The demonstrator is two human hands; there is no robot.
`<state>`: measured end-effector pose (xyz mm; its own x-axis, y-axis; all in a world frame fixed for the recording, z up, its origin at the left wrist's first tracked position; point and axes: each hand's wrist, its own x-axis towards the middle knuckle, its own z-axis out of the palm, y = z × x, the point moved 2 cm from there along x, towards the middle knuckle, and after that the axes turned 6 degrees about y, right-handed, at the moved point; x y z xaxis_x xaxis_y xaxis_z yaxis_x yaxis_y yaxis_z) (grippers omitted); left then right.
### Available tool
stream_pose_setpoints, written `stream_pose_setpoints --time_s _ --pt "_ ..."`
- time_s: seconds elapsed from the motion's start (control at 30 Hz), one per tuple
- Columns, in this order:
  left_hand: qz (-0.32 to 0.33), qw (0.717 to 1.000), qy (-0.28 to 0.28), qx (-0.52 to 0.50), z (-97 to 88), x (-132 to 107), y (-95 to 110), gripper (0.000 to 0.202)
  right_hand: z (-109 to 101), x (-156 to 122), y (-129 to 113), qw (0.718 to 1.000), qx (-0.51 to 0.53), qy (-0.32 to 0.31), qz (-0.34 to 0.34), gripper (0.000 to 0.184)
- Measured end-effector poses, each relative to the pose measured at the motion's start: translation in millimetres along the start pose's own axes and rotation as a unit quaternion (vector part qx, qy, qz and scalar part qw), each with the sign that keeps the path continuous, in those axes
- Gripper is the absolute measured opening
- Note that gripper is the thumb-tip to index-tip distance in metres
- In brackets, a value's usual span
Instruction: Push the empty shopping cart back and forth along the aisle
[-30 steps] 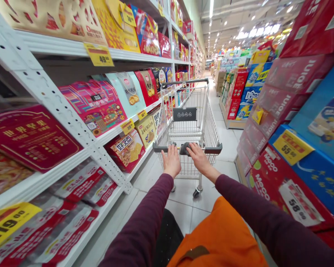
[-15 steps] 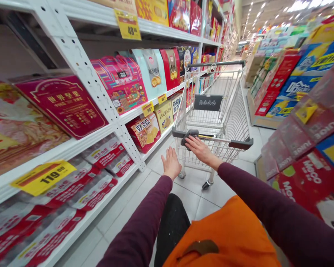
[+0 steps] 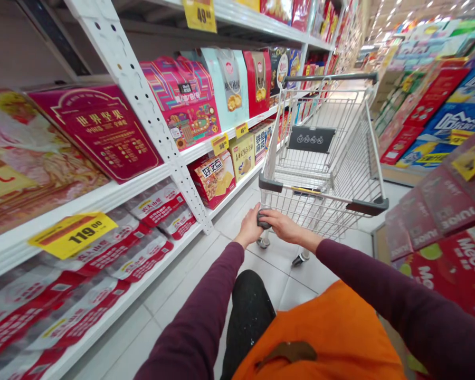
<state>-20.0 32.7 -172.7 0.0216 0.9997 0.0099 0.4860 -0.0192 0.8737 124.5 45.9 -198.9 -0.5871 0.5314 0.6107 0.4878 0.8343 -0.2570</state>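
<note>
A bunched dark grey cloth (image 3: 264, 221) is held between my two hands in front of the shopping cart (image 3: 324, 192). My right hand (image 3: 284, 226) is closed over it from the right. From the left, my left hand (image 3: 249, 227) presses against the same cloth, its fingers partly hidden behind it. Both hands are just below the cart's handle bar (image 3: 293, 189), apart from it. The bar has dark grey end grips and a yellow strip in its middle. A dark grey panel (image 3: 311, 139) is on the wire basket.
White shelving (image 3: 136, 95) with boxed gifts and yellow price tags lines the left side. Wrapped bottle packs (image 3: 122, 258) fill its bottom shelf. Stacked cartons (image 3: 455, 258) stand close on the right. Pale floor tiles (image 3: 190, 269) run below the cart.
My right hand has lifted the cloth off the handle bar and brought it down and left. My left hand has closed in on it. The cart appears farther right in view.
</note>
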Motion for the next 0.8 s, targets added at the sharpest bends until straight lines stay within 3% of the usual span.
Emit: stream_pose_setpoints --time_s 0.07,0.13,0.27,0.37,0.43,0.5,0.63,0.7,0.8 --pt "-0.07 0.979 -0.014 -0.189 5.0 3.7 -3.8 0.046 -9.8 4.7 -6.3 0.998 0.007 0.056 0.022 0.041" --pt "-0.12 0.95 -0.011 -0.288 14.7 3.3 -5.2 0.025 -15.5 4.7 -10.9 0.994 -0.005 0.093 0.05 0.041" --pt "-0.151 0.924 0.004 -0.353 29.5 -3.0 0.1 0.014 -12.4 -4.3 -21.6 0.995 -0.033 0.084 0.04 0.045" --pt "-0.172 0.911 -0.026 -0.375 27.5 -7.5 6.2 0.02 -10.9 -8.0 -23.2 0.995 -0.063 0.073 0.015 0.05" --pt "-0.188 0.906 -0.049 -0.377 21.7 -8.9 9.1 0.028 -16.2 -1.7 -18.3 0.994 -0.088 0.07 -0.004 0.041" --pt "-0.194 0.922 -0.052 -0.331 14.8 -8.5 10.4 0.035 -26.0 12.6 -9.8 0.991 -0.116 0.064 -0.027 0.037" --pt "-0.157 0.979 0.003 -0.133 4.7 -5.8 9.0 0.05 -37.4 40.2 12.7 0.984 -0.171 0.033 -0.05 0.038" --pt "-0.135 0.989 0.012 -0.059 4.9 -6.2 6.7 0.06 -28.2 37.7 23.3 0.982 -0.181 -0.009 -0.059 0.036" --pt "-0.099 0.992 0.008 0.074 9.9 -8.8 2.4 0.068 -2.4 11.9 34.6 0.98 -0.179 -0.063 -0.06 0.032"
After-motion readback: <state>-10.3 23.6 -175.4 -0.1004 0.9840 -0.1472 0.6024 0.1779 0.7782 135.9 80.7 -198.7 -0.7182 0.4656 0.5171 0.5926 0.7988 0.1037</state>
